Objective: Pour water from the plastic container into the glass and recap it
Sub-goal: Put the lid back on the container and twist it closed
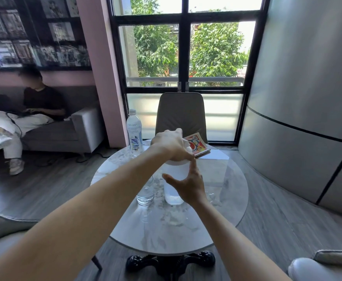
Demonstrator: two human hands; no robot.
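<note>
Marble counter point(186, 236): container point(173, 191) beside glass point(145, 194).
Left hand point(171, 146) grips cap; right hand point(188, 186) open alongside. Light, slick plastic; hold mid-body.

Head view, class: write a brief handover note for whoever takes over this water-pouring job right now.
Left hand: on top of the plastic container, over its cap.
Right hand: open, fingers spread beside the container's body.
Container stands upright on the round table; the glass stands just left of it, apparently holding water.
Done: pouring, it seems.
Left: confirm the cap is tight, then let go.
</note>
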